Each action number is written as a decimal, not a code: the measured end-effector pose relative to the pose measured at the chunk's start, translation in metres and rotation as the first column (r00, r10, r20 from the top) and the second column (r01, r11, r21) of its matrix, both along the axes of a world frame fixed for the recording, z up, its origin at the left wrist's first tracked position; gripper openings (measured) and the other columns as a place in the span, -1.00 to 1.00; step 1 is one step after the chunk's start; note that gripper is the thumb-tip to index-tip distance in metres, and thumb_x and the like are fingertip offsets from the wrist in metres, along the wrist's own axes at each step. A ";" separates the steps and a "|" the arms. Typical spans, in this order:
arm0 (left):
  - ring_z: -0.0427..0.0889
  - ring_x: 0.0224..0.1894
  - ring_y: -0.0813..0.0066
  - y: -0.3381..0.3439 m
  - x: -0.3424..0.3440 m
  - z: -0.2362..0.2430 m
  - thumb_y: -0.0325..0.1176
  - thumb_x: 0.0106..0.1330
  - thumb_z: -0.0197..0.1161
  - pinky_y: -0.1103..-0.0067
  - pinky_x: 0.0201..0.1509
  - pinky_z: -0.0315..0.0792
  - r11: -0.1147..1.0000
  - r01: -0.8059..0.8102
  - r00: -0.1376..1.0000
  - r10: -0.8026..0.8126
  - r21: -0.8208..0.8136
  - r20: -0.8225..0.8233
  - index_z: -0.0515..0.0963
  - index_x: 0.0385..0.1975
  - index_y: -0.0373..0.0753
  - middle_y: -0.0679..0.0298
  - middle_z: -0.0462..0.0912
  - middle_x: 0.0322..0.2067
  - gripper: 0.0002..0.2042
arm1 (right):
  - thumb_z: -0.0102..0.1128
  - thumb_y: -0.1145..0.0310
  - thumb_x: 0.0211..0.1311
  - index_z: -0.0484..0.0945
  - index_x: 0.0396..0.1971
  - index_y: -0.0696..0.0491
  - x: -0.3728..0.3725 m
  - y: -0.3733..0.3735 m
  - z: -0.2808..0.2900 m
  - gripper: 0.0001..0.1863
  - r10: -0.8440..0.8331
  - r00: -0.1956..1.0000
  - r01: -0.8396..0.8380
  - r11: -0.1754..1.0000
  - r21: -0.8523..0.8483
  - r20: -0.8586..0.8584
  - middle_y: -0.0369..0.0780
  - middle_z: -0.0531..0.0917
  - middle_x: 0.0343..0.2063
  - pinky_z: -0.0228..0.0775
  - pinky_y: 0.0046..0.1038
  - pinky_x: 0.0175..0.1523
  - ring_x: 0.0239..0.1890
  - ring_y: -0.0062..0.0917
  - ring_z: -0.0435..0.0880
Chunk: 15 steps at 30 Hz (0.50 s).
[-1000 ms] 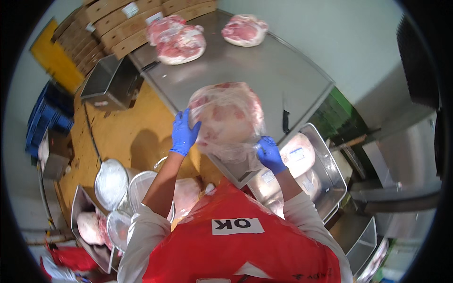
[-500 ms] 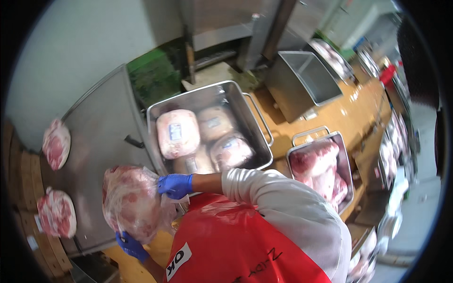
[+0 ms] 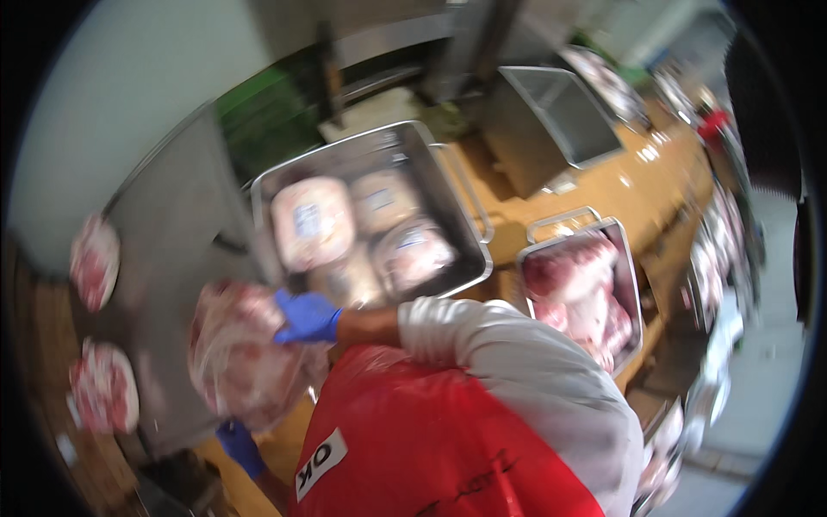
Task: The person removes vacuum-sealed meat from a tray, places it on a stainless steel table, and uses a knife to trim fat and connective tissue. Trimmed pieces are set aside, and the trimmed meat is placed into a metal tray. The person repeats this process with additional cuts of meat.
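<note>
A large bagged cut of meat (image 3: 245,353), pink and pale with a clear plastic wrap, lies at the near edge of the grey metal table (image 3: 177,211). My right hand (image 3: 310,317), in a blue glove, holds the bag's right side, with the thumb apart from the fingers. At the lower edge of the same cut is my left hand (image 3: 239,446), also blue-gloved, its fingers closed against the wrap and partly hidden. Motion smears both hands somewhat. Beside the table stands a deep steel tub (image 3: 478,258) containing several wrapped, labelled cuts (image 3: 312,222).
Two bare cuts (image 3: 95,261) lie on the table's left side. A smaller steel tub (image 3: 636,332) of raw meat stands on the right, with an upright steel bin (image 3: 517,146) beyond. Dark handle (image 3: 231,244) rests by the large tub. Wooden slats (image 3: 52,362) edge the left.
The whole view has shifted slightly and blurred. My right hand's thumb has spread away from its fingers, which were bunched on the plastic. The bagged cut stays between both hands.
</note>
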<state>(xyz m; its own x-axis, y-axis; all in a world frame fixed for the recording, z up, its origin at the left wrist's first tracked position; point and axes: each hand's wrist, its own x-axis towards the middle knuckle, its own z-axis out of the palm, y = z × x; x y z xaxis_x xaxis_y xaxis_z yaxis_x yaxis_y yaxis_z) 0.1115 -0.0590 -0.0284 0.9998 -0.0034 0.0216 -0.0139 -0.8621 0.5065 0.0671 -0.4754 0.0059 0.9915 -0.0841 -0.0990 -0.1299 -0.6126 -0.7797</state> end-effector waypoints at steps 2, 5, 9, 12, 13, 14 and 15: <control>0.60 -0.29 0.37 -0.020 -0.007 0.028 -0.17 0.29 0.37 0.40 -0.20 0.53 0.981 -0.138 0.954 0.094 -0.138 -0.286 0.52 -0.14 -0.44 0.08 0.64 -0.28 -0.60 | 0.18 -0.23 0.11 0.59 -0.11 0.21 0.019 -0.009 -0.003 -0.28 0.138 0.985 -0.143 0.989 -0.045 -0.101 0.14 0.69 -0.35 0.53 -0.07 -0.12 -0.23 0.01 0.71; 0.57 -0.61 0.35 -0.029 -0.017 0.037 -0.11 0.31 0.28 0.35 -0.49 0.46 0.993 -0.113 0.917 0.094 -0.025 -0.388 0.55 -0.49 -0.35 0.09 0.56 -0.61 -0.64 | 0.09 0.02 0.20 0.69 -0.27 0.05 0.030 -0.006 -0.012 -0.60 0.355 0.933 -0.359 0.918 -0.171 -0.053 -0.01 0.72 -0.31 0.52 -0.08 -0.09 -0.23 -0.04 0.71; 0.44 -0.70 0.45 -0.019 -0.037 0.003 -0.20 0.30 0.22 0.42 -0.54 0.39 0.999 -0.050 0.999 0.050 -0.009 0.018 0.48 -0.58 -0.33 0.20 0.45 -0.70 -0.68 | 0.15 0.24 0.18 0.62 -0.41 0.05 0.027 0.017 0.025 -0.81 0.322 0.932 -0.318 0.947 -0.051 0.167 -0.04 0.69 -0.44 0.51 -0.09 -0.25 -0.37 -0.05 0.68; 0.61 -0.53 0.24 -0.049 -0.043 0.042 -0.25 0.22 0.25 0.35 -0.35 0.48 0.983 -0.176 0.981 0.171 -0.060 -0.089 0.54 -0.51 -0.33 -0.08 0.57 -0.55 -0.76 | 0.23 0.26 0.17 0.56 -0.47 0.07 0.033 -0.004 0.013 -0.81 0.122 0.956 -0.151 0.984 0.091 0.267 -0.06 0.64 -0.54 0.50 -0.22 -0.32 -0.50 -0.11 0.63; 0.60 -0.53 0.25 -0.049 -0.048 0.049 -0.27 0.22 0.25 0.36 -0.35 0.48 0.974 -0.202 0.977 0.192 -0.107 -0.098 0.54 -0.52 -0.33 -0.06 0.58 -0.55 -0.77 | 0.24 0.25 0.17 0.55 -0.50 0.07 0.030 -0.007 0.017 -0.79 0.020 0.975 -0.063 0.980 0.187 0.223 -0.07 0.61 -0.58 0.50 -0.26 -0.34 -0.55 -0.14 0.61; 0.59 -0.54 0.26 -0.048 -0.053 0.055 -0.29 0.21 0.25 0.36 -0.36 0.48 0.963 -0.224 0.972 0.209 -0.153 -0.105 0.54 -0.52 -0.32 -0.05 0.58 -0.55 -0.79 | 0.26 0.23 0.18 0.56 -0.48 0.06 0.028 -0.012 0.009 -0.79 0.018 0.990 -0.033 0.994 0.102 0.140 -0.09 0.62 -0.57 0.49 -0.27 -0.33 -0.54 -0.16 0.61; 0.58 -0.55 0.27 -0.051 -0.049 0.062 -0.30 0.21 0.25 0.37 -0.36 0.47 0.956 -0.218 0.975 0.203 -0.197 -0.094 0.54 -0.52 -0.33 -0.05 0.58 -0.55 -0.79 | 0.28 0.21 0.19 0.56 -0.47 0.05 0.027 -0.022 0.000 -0.78 -0.015 0.998 0.015 1.000 0.008 0.065 -0.10 0.62 -0.56 0.49 -0.29 -0.32 -0.53 -0.19 0.61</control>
